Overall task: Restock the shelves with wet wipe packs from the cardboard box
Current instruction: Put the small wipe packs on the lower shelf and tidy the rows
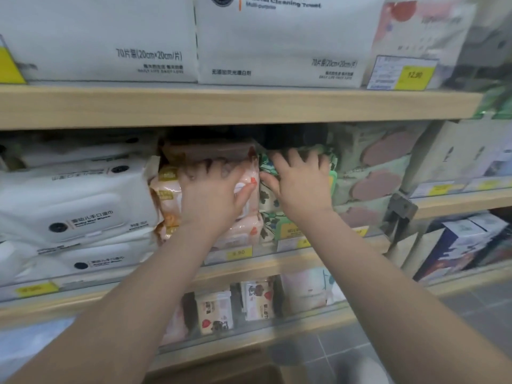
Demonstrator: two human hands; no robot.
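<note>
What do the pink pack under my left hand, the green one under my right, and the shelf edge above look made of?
Pink wet wipe pack: looks like soft plastic film, glossy, with crinkled seams and a glare patch. Green leaf-print pack: seemingly the same soft printed film, dented under the right hand; sheen is fainter. Shelf edge: pale wood-grain, matte; whether solid wood or laminate I cannot tell. Left hand presses the pink pack.

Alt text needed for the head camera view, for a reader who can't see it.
Two bare hands press on wet wipe packs on a middle shop shelf: the left hand on a pink pack, the right hand on a green leaf-patterned pack. White packs are stacked to the left.
</note>
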